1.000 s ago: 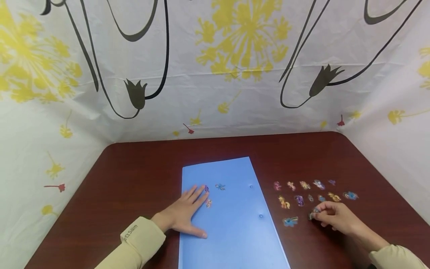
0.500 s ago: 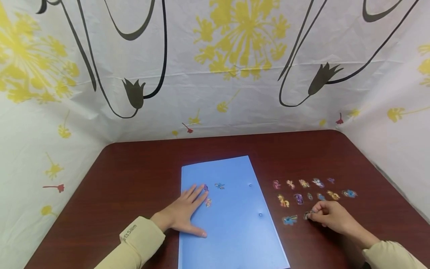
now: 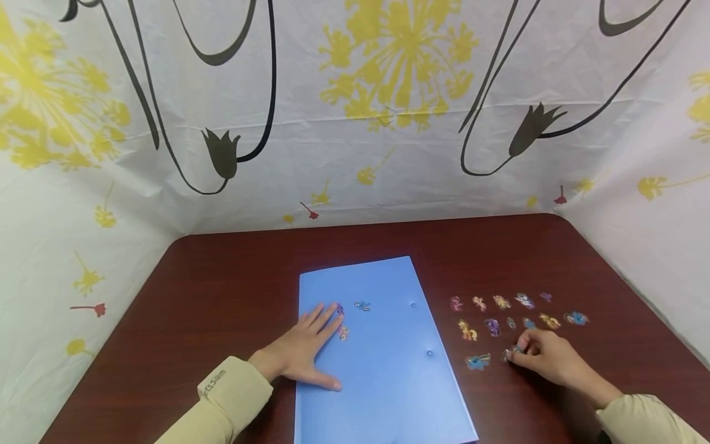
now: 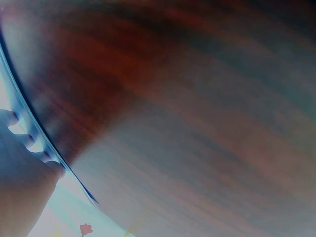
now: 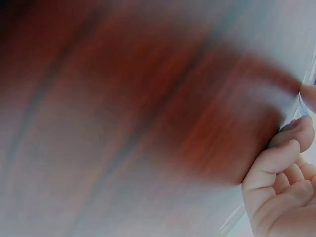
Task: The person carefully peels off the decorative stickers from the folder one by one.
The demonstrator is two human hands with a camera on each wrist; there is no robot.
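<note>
My left hand [image 3: 302, 351] rests flat with spread fingers on a blue folder [image 3: 388, 394]; in the left wrist view its fingertips show along the folder's edge. Beside those fingers, a purple pony sticker [image 3: 340, 308] and a pink-and-cream pony sticker [image 3: 344, 333] lie on the folder. A blue pony sticker [image 3: 363, 306] is a little farther right. On the table to the right, my right hand [image 3: 551, 357] pinches a small pony sticker [image 3: 506, 356] between thumb and index finger, partly hidden by the fingertips. In the right wrist view, the other fingers of the right hand are curled.
Several pony stickers lie in rows on the dark red table [image 3: 233, 296], among them an orange one [image 3: 468, 331] and a blue one with a rainbow tail [image 3: 477, 362]. The folder has two round snaps [image 3: 429, 353]. A patterned white curtain [image 3: 310, 148] encloses the table.
My right hand has shifted slightly left and away from me with the small pony sticker, toward the blue rainbow-tailed one. The left hand stays flat on the folder.
</note>
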